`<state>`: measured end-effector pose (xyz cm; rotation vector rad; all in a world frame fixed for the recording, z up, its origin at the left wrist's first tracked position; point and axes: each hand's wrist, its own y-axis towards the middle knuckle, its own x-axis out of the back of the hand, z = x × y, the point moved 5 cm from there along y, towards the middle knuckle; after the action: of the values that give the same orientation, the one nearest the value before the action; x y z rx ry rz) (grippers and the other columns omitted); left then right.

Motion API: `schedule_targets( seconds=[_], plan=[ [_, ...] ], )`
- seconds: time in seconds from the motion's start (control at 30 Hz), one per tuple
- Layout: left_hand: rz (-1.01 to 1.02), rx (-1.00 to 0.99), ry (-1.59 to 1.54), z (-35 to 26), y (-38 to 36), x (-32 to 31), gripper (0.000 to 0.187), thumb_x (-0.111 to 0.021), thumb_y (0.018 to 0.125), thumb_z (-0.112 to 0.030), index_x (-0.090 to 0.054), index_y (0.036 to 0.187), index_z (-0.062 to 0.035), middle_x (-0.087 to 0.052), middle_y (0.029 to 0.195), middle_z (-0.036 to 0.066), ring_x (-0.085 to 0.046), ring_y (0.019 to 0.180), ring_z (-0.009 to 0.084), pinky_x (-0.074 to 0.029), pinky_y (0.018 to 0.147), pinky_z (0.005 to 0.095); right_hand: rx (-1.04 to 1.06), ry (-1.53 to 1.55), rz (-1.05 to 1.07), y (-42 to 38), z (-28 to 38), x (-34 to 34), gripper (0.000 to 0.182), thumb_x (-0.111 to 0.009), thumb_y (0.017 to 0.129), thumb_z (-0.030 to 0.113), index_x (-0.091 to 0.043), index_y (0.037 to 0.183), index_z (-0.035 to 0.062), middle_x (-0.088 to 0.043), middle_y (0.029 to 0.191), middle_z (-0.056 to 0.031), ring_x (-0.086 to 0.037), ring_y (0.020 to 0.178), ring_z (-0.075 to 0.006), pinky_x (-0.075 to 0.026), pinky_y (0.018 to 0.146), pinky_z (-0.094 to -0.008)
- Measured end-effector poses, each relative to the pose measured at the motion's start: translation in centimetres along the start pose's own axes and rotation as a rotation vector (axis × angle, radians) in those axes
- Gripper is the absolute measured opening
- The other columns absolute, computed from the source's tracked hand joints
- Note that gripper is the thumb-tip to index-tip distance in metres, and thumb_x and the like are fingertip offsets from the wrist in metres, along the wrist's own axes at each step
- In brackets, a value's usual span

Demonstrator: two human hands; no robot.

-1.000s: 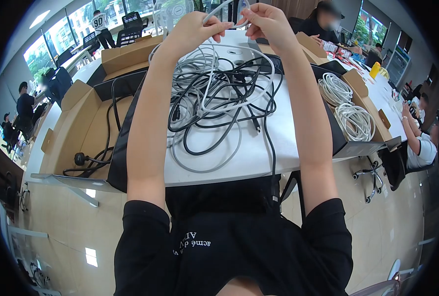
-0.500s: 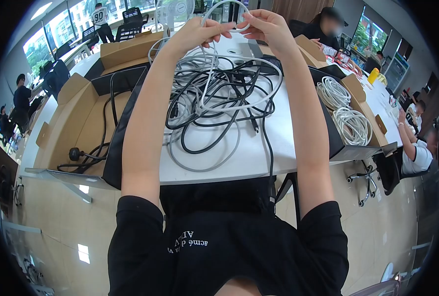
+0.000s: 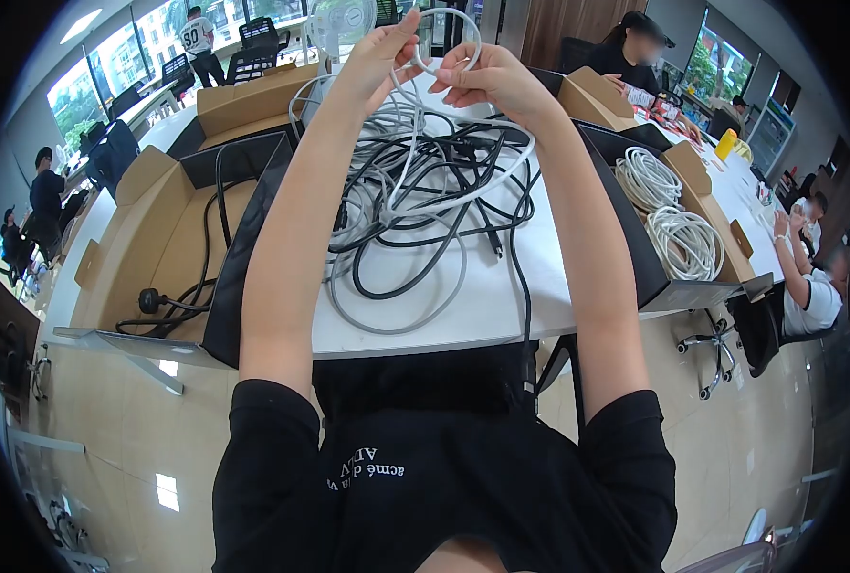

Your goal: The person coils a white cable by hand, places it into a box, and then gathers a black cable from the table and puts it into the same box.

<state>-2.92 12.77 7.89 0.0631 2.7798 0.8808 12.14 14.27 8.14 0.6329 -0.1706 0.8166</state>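
Above the far part of the white table, my left hand (image 3: 379, 65) and my right hand (image 3: 490, 82) both grip a white cable (image 3: 475, 29). It makes a small loop between them, and its length runs down into the pile. Fingers and thumb are pinched together on each hand. Below lies a tangle of black cables (image 3: 425, 244) and grey-white cables (image 3: 387, 329), loosely crossed over one another. One black cable (image 3: 520, 286) hangs over the near table edge.
At left, an open cardboard box (image 3: 148, 248) holds a black cable with a plug (image 3: 150, 301). Coiled white cables (image 3: 682, 244) lie in the open box (image 3: 721, 224) at right. More boxes stand behind. Other people sit at right, one person (image 3: 625, 57) across the table.
The white loop has moved slightly left. My left hand has tilted upward, and my right hand has shifted left and down, with the fingers curled more.
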Motion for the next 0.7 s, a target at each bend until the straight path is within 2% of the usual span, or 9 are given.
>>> schedule_targets(
  seconds=[0.13, 0.23, 0.33, 0.47, 0.5, 0.6, 0.63, 0.67, 0.7],
  plan=[
    [-0.188, 0.059, -0.023, 0.6, -0.8, 0.1, 0.058, -0.068, 0.072, -0.045, -0.044, 0.102, -0.0008, -0.048, 0.082, 0.002, -0.047, 0.066, 0.0049, -0.047, 0.060, 0.0194, -0.047, -0.018, 0.060, 0.1, -1.0, -0.5, 0.026, -0.066, 0.078, 0.023, -0.056, 0.092, 0.0041, -0.064, 0.081, -0.0094, -0.061, 0.064, -0.0091, -0.050, 0.062, -0.0192],
    [-0.052, 0.163, -0.122, 1.2, -0.4, 0.6, 0.060, -0.068, 0.073, -0.044, -0.042, 0.103, 0.0009, -0.046, 0.076, 0.000, -0.040, 0.055, 0.0016, -0.033, 0.042, 0.0126, -0.096, -0.015, 0.108, -0.1, -1.3, -1.4, 0.025, -0.069, 0.075, 0.023, -0.058, 0.087, 0.0043, -0.065, 0.076, -0.0076, -0.062, 0.064, -0.0106, -0.049, 0.058, -0.0177],
    [-0.047, 0.236, -0.078, 2.3, -0.7, 0.7, 0.056, -0.068, 0.074, -0.042, -0.043, 0.100, 0.0008, -0.043, 0.069, -0.002, -0.031, 0.046, -0.0003, -0.017, 0.036, 0.0126, -0.181, -0.029, 0.098, -0.2, -4.0, -2.1, 0.029, -0.071, 0.072, 0.025, -0.057, 0.086, 0.0037, -0.064, 0.074, -0.0063, -0.061, 0.062, -0.0106, -0.049, 0.056, -0.0182],
    [0.098, 0.432, 0.404, 5.8, -2.3, -0.3, 0.043, -0.065, 0.075, -0.042, -0.051, 0.084, -0.0027, -0.040, 0.062, -0.005, -0.029, 0.043, 0.0004, -0.019, 0.035, 0.0157, -0.271, -0.190, 0.016, -2.8, -8.3, -2.0, 0.049, -0.073, 0.070, 0.027, -0.050, 0.106, 0.0018, -0.061, 0.077, -0.0063, -0.059, 0.065, -0.0099, -0.048, 0.057, -0.0199],
    [0.139, 0.444, 0.494, 6.3, -2.4, -0.7, 0.043, -0.065, 0.075, -0.043, -0.052, 0.083, -0.0026, -0.041, 0.062, -0.005, -0.029, 0.043, 0.0007, -0.019, 0.035, 0.0159, -0.268, -0.212, -0.030, -3.7, -8.2, -2.0, 0.049, -0.067, 0.076, 0.033, -0.048, 0.110, 0.0033, -0.060, 0.078, -0.0064, -0.059, 0.065, -0.0101, -0.047, 0.057, -0.0206],
    [0.230, 0.455, 0.649, 8.1, -3.1, -1.9, 0.046, -0.064, 0.075, -0.046, -0.054, 0.084, -0.0020, -0.043, 0.063, -0.003, -0.031, 0.044, 0.0015, -0.022, 0.036, 0.0163, -0.328, 0.022, -0.181, -5.7, -8.2, -1.2, 0.043, -0.056, 0.083, 0.040, -0.049, 0.107, 0.0048, -0.058, 0.078, -0.0052, -0.059, 0.065, -0.0108, -0.048, 0.058, -0.0215],
    [0.237, 0.433, 0.631, 8.4, -3.0, -2.2, 0.048, -0.064, 0.074, -0.047, -0.054, 0.086, -0.0015, -0.043, 0.064, -0.003, -0.032, 0.046, 0.0016, -0.023, 0.036, 0.0163, -0.345, -0.009, -0.219, -6.1, -8.9, -1.0, 0.040, -0.046, 0.088, 0.044, -0.052, 0.097, 0.0048, -0.057, 0.074, -0.0039, -0.058, 0.062, -0.0116, -0.049, 0.056, -0.0216],
    [0.241, 0.411, 0.615, 8.7, -3.0, -2.3, 0.050, -0.064, 0.073, -0.048, -0.054, 0.088, -0.0009, -0.044, 0.065, -0.002, -0.033, 0.047, 0.0017, -0.024, 0.037, 0.0162, -0.346, 0.010, -0.261, -6.4, -9.3, -0.8, 0.040, -0.047, 0.087, 0.043, -0.052, 0.091, 0.0042, -0.056, 0.071, -0.0042, -0.059, 0.060, -0.0123, -0.049, 0.055, -0.0225],
    [0.143, 0.357, 0.627, 8.8, -3.0, -2.1, 0.056, -0.069, 0.066, -0.049, -0.057, 0.086, 0.0024, -0.051, 0.066, 0.002, -0.044, 0.051, 0.0059, -0.034, 0.041, 0.0189, -0.342, 0.030, -0.302, -6.4, -9.4, -0.6, 0.039, -0.047, 0.087, 0.043, -0.052, 0.086, 0.0037, -0.056, 0.068, -0.0046, -0.059, 0.058, -0.0129, -0.050, 0.053, -0.0234]
  ],
)
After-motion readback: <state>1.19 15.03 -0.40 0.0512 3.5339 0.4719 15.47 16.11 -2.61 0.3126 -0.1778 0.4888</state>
